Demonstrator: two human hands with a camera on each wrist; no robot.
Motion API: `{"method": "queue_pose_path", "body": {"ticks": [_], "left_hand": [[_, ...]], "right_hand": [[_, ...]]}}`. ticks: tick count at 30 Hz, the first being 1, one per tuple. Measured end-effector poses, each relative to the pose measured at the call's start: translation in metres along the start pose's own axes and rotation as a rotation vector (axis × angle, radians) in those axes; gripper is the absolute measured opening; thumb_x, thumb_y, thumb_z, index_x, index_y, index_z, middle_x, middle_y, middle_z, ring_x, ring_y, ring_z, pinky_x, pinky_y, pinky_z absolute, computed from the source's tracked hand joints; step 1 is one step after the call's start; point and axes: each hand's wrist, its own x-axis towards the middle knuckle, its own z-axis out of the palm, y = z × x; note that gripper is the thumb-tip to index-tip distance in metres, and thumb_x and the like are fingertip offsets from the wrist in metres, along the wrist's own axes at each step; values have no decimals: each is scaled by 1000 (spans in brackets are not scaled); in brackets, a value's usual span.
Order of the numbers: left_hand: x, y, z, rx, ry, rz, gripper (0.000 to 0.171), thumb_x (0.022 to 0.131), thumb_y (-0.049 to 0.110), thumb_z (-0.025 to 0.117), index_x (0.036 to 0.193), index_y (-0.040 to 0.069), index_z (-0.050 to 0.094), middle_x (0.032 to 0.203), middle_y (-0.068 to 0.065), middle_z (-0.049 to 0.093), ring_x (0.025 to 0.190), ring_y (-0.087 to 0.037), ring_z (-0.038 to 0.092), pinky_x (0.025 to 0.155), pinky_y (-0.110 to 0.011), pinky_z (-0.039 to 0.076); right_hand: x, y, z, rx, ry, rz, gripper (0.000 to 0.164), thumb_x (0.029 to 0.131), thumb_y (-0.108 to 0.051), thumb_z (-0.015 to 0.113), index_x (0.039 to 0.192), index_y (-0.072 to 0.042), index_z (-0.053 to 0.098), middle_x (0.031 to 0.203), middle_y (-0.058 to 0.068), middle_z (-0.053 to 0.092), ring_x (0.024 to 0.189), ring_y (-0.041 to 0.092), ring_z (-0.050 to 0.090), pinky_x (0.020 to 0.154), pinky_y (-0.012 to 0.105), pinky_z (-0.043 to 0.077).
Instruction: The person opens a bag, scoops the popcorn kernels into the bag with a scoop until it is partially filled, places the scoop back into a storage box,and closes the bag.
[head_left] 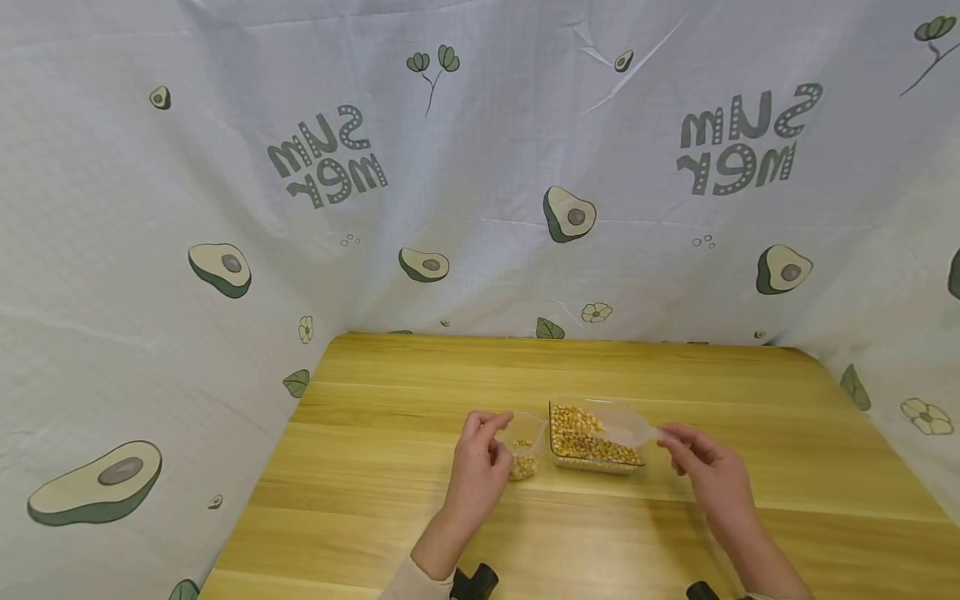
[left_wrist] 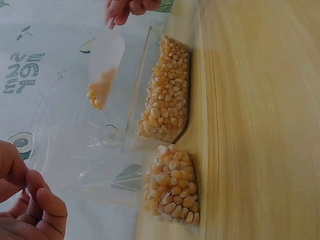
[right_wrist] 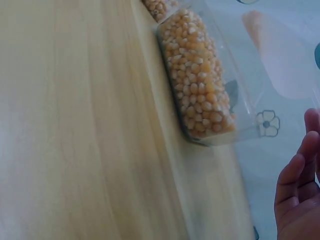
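Pinching a clear plastic bag (head_left: 526,435) near its mouth, the left hand (head_left: 478,468) sat at lower centre of the head view, bag upright on the table (head_left: 360,467) with kernels in its base; right hand (head_left: 708,467), lower right of centre, pinched the handle of a translucent scoop (head_left: 626,427), part-loaded, above a clear box (head_left: 600,467) of corn. From where I stood, bag looked limp and slippery, best held by the rim; scoop seemed light, stiffish, best gripped by the handle, level, lest hard kernels slide off.
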Motion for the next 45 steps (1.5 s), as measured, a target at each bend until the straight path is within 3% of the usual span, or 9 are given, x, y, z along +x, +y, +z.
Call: {"method": "queue_pose_path", "body": {"ticks": [7,13,27,45], "left_hand": [[1,0,-1,-5,-7,-18,44,86,-11,52,126,1,66,113,-9,56,60,2,33,55,-13,37],[1,0,0,-17,-6,-8,45,85,-12,52,126,0,66,113,-11,55,59,1,34,54,-14,37],[1,2,1,-11,-13,-9,45,86,-12,52,126,0,66,113,-10,55,60,-2,35,55,-14,37],[1,3,1,-31,-21,-31,44,87,-10,53,127,0,66,114,-10,55,60,2,35,56,-14,38]], "right_hand": [[0,-9,-4,53,-11,-52,28,98,-25,63,120,-9,70,85,-20,70,72,8,56,64,22,48],[-3,-21,-4,28,-7,-106,30,99,-24,62,121,-6,70,85,-21,69,72,7,55,65,21,48],[-14,-53,15,11,-23,-201,27,98,-18,63,115,1,70,82,-18,67,70,10,53,62,23,46],[-15,-58,33,-64,-75,-198,30,97,-25,65,116,-3,71,82,-16,64,71,11,54,58,27,46]]}}
